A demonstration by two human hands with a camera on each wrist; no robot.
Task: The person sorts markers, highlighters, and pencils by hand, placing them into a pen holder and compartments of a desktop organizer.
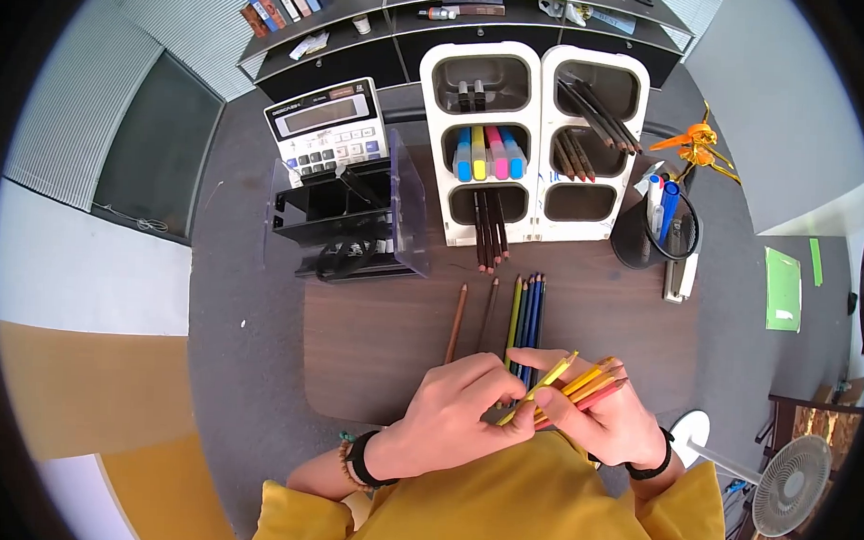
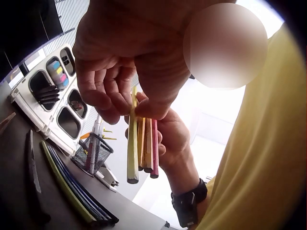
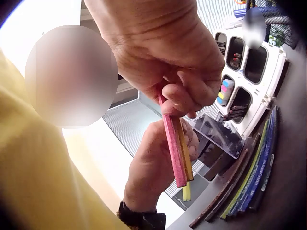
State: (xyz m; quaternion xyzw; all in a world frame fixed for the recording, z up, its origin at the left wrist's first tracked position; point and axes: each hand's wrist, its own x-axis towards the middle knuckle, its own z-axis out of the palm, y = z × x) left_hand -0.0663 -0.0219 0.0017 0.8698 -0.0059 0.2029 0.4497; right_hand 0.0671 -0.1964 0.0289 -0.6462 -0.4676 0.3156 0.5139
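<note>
My left hand [image 1: 456,404] pinches a light yellow pencil [image 1: 554,372] between thumb and fingers, its sharpened tip pointing up and away. Beside it, my right hand [image 1: 612,424] grips a small bunch of coloured pencils, with orange pencils [image 1: 592,378] and a pink-red pencil [image 3: 174,151] among them. The yellow pencil lies right along this bunch, and the two hands nearly meet above the table's front edge. Just beyond the hands, a row of green and blue pencils [image 1: 528,307] lies on the brown table [image 1: 602,314]. A reddish-brown pencil [image 1: 457,320] and a darker brown pencil [image 1: 489,310] lie left of that row.
Two white organizers [image 1: 539,131] stand at the back, holding highlighters [image 1: 490,156] and dark pencils [image 1: 490,229]. A calculator [image 1: 328,124] leans in a clear-and-black desk holder [image 1: 410,212] at left. A mesh pen cup [image 1: 642,241] and a stapler [image 1: 679,277] are at right.
</note>
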